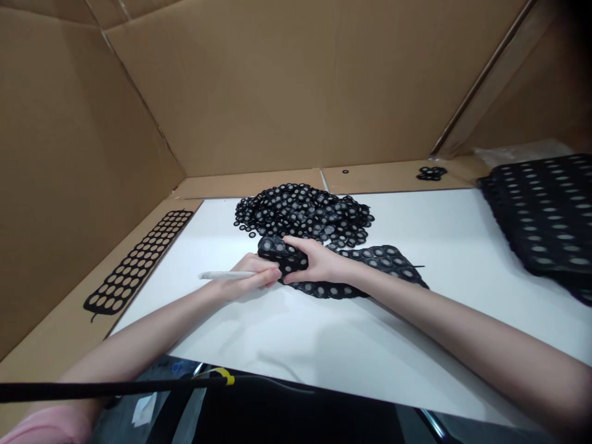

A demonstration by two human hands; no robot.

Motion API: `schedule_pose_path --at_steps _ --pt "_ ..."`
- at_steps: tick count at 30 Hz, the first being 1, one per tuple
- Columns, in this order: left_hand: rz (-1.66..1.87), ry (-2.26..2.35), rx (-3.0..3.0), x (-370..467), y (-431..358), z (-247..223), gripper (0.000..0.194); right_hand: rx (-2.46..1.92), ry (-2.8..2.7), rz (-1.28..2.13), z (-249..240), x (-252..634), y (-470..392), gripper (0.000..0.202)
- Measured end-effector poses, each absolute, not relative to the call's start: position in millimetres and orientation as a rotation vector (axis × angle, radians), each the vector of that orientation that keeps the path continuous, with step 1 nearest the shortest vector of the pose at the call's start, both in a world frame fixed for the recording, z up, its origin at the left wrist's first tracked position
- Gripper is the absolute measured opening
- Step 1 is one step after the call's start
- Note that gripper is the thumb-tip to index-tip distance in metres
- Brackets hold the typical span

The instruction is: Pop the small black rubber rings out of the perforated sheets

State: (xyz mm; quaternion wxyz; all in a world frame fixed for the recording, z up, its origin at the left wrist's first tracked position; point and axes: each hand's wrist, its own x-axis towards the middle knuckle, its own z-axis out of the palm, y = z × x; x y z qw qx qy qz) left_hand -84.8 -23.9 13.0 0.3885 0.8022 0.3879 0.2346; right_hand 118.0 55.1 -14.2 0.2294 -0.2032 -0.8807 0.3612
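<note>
A black, rubber-like sheet (386, 259) with rows of round discs lies on the white board, its left end curled up. My right hand (324, 262) is closed around that curled end, thumb on the near side and fingers over the top. Against the sheet's left edge, my left hand (254, 276) is closed, with a slim white pen-like tool (222, 275) lying across it and pointing left. The tool's other end is hidden by the fingers. Just behind both hands rises a pile of loose black rings with pale centres (296, 213).
At the left, a black sheet with its holes punched out (141, 262) lies on cardboard. A stack of black disc sheets (546, 209) stands at the right. Beyond the white board (277, 333) are a small ring cluster (431, 173) and a single ring (345, 171). Cardboard walls (300, 92) enclose the workplace.
</note>
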Motion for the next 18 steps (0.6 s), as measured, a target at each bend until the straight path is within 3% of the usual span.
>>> schedule_pose_path --at_steps 18 --pt "0.484 0.922 1.849 -91 -14 5 0.055 -0.546 -2.466 0.963 -10 118 54 0.053"
